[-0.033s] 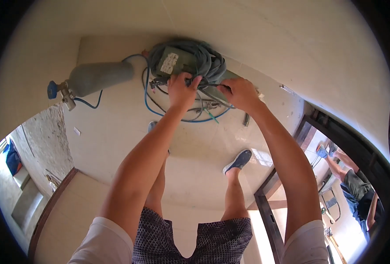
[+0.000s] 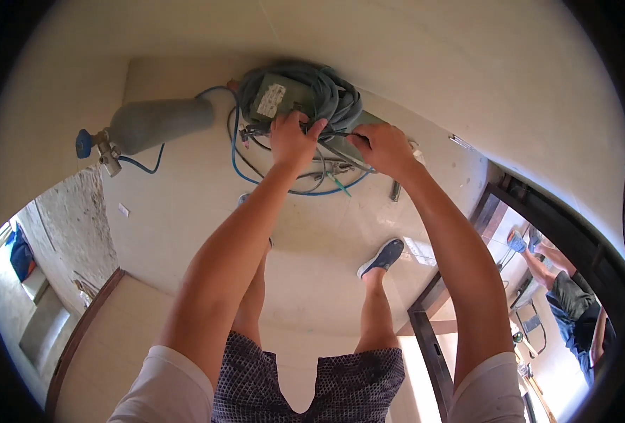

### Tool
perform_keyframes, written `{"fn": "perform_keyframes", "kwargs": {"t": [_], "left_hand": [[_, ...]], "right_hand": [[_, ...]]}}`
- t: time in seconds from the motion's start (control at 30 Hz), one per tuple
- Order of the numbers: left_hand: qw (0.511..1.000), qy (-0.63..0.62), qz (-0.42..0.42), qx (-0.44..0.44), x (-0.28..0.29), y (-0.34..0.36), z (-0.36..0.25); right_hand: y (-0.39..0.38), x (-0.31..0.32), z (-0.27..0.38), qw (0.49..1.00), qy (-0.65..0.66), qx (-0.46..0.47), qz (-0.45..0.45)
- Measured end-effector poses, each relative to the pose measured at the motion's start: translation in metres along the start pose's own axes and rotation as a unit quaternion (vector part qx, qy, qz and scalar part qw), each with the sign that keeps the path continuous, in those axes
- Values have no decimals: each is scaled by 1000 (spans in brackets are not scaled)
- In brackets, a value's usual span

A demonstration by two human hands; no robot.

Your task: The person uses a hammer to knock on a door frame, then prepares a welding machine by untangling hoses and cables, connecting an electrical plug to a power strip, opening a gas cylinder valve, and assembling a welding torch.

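Note:
A grey-green machine box [image 2: 274,99] stands on the pale tiled floor, with a thick grey cable coil [image 2: 330,92] piled on top of it. Both my arms reach down to its near side. My left hand [image 2: 293,139] is closed around a thin dark cable [image 2: 333,132] that runs along the front of the box. My right hand [image 2: 383,148] grips the same cable a little further right. Under my hands, a blue hose [image 2: 236,158] and several thinner leads loop across the floor.
A grey gas cylinder [image 2: 159,123] with a blue valve knob [image 2: 83,143] lies to the left of the box. My blue shoe [image 2: 383,256] stands behind my hands. A dark door frame [image 2: 431,331] is at the right, and another person [image 2: 573,299] crouches beyond it.

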State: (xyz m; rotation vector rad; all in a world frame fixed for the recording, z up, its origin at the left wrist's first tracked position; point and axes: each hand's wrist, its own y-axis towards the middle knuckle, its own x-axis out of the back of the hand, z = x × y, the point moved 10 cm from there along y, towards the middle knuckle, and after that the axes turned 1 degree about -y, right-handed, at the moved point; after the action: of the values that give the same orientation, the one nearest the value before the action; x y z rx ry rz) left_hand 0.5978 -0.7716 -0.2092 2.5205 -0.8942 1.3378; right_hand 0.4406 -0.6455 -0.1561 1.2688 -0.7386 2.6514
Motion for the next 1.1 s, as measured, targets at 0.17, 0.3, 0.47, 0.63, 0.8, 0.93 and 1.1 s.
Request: {"fn": "perform_keyframes", "kwargs": {"t": [0.17,0.3,0.47,0.63,0.8,0.93,1.1], "left_hand": [[983,-147,99,52,-19,44,16],[877,-368,188,245,-29,18,38],[866,-406,209,206,-11,9,40],[809,-490,195,260,-20,7,59],[734,-566,176,330,-29,-3,74],[789,-511,139,311,-23,1,79],[929,-323,67,169,-3,0,90]], "right_hand": [[4,-3,3,995,52,-21,-77],[-8,36,21,946,-49,78,-310],[5,-33,53,987,-4,107,-123],[11,-52,67,956,-113,198,-184],[2,-51,72,933,-139,250,-217],[10,-53,74,936,-127,243,-222],[18,-56,80,938,-122,253,-204]]}}
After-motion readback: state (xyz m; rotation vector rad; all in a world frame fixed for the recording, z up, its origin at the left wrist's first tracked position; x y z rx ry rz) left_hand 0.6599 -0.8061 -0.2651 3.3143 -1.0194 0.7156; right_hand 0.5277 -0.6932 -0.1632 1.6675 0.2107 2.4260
